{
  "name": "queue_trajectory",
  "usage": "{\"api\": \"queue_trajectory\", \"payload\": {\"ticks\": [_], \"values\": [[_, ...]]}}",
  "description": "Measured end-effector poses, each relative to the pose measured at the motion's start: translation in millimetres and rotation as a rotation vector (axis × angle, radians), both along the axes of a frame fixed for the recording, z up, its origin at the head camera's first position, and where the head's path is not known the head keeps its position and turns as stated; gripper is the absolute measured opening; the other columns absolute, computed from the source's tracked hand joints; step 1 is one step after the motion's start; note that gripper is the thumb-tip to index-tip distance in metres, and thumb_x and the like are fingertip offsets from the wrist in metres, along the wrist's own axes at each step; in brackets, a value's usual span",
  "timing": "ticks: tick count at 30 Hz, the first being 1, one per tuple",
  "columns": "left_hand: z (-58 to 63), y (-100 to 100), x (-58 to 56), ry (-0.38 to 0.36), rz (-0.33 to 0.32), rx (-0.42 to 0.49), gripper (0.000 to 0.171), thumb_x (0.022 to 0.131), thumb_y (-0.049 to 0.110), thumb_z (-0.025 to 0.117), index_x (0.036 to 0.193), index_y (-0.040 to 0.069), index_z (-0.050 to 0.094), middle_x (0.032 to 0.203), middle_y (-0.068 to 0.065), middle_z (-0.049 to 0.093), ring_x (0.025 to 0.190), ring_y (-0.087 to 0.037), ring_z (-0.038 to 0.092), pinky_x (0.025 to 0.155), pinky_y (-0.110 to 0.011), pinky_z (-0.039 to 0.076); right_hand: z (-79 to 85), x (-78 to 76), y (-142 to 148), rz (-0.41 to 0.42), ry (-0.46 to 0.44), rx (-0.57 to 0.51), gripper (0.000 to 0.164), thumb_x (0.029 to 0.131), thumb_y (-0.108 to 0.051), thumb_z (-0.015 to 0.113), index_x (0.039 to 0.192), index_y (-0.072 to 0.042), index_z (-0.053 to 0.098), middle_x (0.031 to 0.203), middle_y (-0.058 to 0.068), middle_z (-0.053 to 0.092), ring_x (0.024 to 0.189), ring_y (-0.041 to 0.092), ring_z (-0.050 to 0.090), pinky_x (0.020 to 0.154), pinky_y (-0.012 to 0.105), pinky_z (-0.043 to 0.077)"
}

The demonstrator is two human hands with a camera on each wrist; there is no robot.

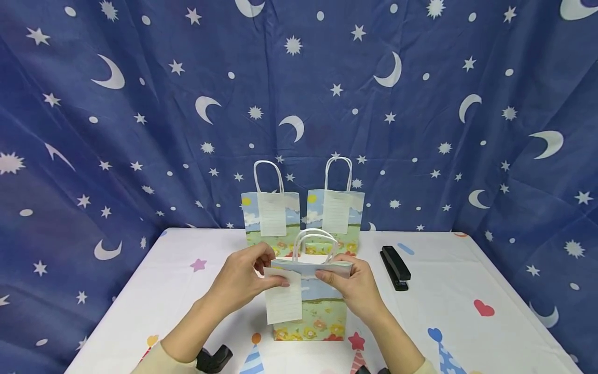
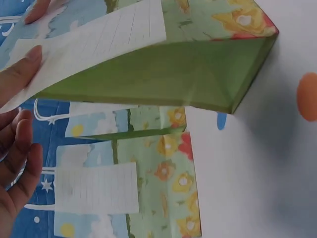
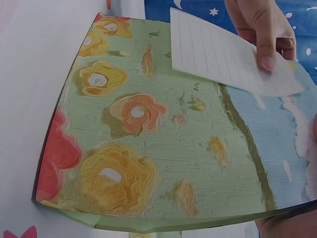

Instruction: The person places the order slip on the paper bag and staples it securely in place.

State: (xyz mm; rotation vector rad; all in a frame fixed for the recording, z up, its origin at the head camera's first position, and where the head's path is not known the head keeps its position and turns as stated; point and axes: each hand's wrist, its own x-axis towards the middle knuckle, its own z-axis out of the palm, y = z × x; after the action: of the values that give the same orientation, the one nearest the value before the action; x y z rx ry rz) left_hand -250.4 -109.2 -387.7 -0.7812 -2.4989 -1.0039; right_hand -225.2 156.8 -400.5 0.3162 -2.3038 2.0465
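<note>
A paper gift bag (image 1: 322, 306) with painted flowers, sky and white twisted handles stands upright at the middle of the table. Against its upper left front, my left hand (image 1: 245, 278) pinches a lined paper card (image 1: 284, 301), thumb on the card's face. The card (image 3: 213, 54) hangs at a slant over the bag's front in the right wrist view. My right hand (image 1: 357, 285) grips the bag's top right edge, thumb in front and fingers behind. In the left wrist view, the card (image 2: 99, 44) lies along the bag, whose green side panel (image 2: 163, 74) shows.
Behind stand two matching bags, one at left (image 1: 252, 223) and one at right (image 1: 357, 218), each with a lined card on its front. A black stapler (image 1: 396, 267) lies to the right on the white patterned tablecloth (image 1: 210, 301). A blue starry curtain (image 1: 299, 93) hangs behind.
</note>
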Motion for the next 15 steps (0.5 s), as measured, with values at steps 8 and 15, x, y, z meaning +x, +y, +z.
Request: {"api": "queue_trajectory", "payload": {"ticks": [8,15], "values": [[3.5,21.5,-4.2,0.068,-0.09,0.041,0.057,0.069,0.032,0.097,0.114,0.021,0.064,0.097,0.008,0.072,0.084,-0.003,0.065,0.072,-0.023,0.056,-0.8,-0.2,1.3,0.052,0.021,0.037,0.017,0.094,-0.016,0.077,0.102,-0.002,0.071,0.118,0.009,0.07,0.104,0.014,0.067,0.087,0.028,0.058],[3.0,37.8,-2.6,0.118,-0.076,0.058,0.064,0.066,0.034,0.098,0.116,0.018,0.062,0.091,0.008,0.071,0.079,-0.002,0.065,0.069,-0.022,0.055,-3.9,0.2,1.6,0.145,0.107,-0.006,0.014,0.096,-0.01,0.074,0.101,0.001,0.066,0.112,0.004,0.071,0.1,0.014,0.067,0.085,0.031,0.059]]}}
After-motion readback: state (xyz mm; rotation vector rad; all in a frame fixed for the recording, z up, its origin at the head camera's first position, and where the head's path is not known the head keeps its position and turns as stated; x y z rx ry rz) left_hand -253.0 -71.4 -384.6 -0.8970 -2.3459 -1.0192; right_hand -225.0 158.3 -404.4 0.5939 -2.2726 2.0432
